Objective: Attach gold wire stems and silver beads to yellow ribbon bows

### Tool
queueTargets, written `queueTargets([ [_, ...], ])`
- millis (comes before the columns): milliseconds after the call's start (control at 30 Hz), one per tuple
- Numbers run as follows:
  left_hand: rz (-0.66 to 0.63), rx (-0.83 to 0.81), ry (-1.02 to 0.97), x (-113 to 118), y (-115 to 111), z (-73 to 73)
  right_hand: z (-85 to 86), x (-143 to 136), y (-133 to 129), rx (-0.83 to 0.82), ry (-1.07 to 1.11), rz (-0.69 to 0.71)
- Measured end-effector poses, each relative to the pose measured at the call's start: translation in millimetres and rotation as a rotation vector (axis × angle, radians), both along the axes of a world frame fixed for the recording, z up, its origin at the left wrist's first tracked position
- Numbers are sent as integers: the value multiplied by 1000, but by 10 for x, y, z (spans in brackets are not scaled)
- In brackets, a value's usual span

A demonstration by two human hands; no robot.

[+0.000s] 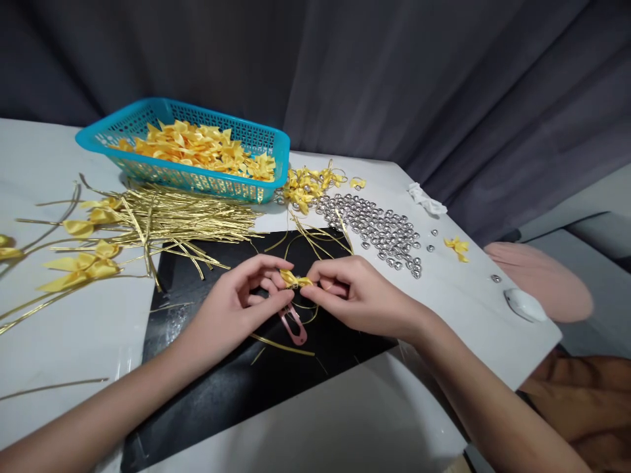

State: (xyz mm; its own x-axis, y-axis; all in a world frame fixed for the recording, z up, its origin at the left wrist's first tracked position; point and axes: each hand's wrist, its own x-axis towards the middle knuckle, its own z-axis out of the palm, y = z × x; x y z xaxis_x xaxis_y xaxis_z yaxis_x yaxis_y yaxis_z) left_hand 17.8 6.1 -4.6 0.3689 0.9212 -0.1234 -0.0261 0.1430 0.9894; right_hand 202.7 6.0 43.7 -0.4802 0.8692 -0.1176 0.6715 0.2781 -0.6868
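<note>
Between my two hands, above the black mat [207,381], is a small yellow ribbon bow [296,281]. My left hand [251,289] pinches its left end between thumb and fingers. The right end is pinched by my right hand [345,286], its other fingers curled in. Something small and shiny shows at the bow's middle, too small to make out. Just below my left fingertips a pink snap hair clip [294,325] lies over the mat, apparently apart from the bow. Thin gold ties [283,345] are scattered around it.
Behind my hands stands a blue plastic basket [197,172] full of yellow bows [197,148]. A heap of gold twist ties [182,213] lies before it. Several silver heart-shaped pieces [379,226] spread to the right, with a white computer mouse [525,304] near the table's right edge.
</note>
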Motion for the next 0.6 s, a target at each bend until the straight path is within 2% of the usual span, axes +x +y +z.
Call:
queueTargets([
  [133, -20, 13, 48, -7, 1, 5, -3, 5, 11, -38, 29, 11],
  [233, -51, 1, 12, -19, 7, 39, -7, -5, 12, -56, 54, 4],
  [367, -28, -33, -13, -27, 6, 65, 6, 39, 28, -57, 44, 48],
  [467, 21, -35, -16, -29, -1, 61, 59, 141, 61, -15, 13, 81],
  [600, 68, -28, -8, -30, 0, 46, 193, 307, 107, 75, -66, 35],
])
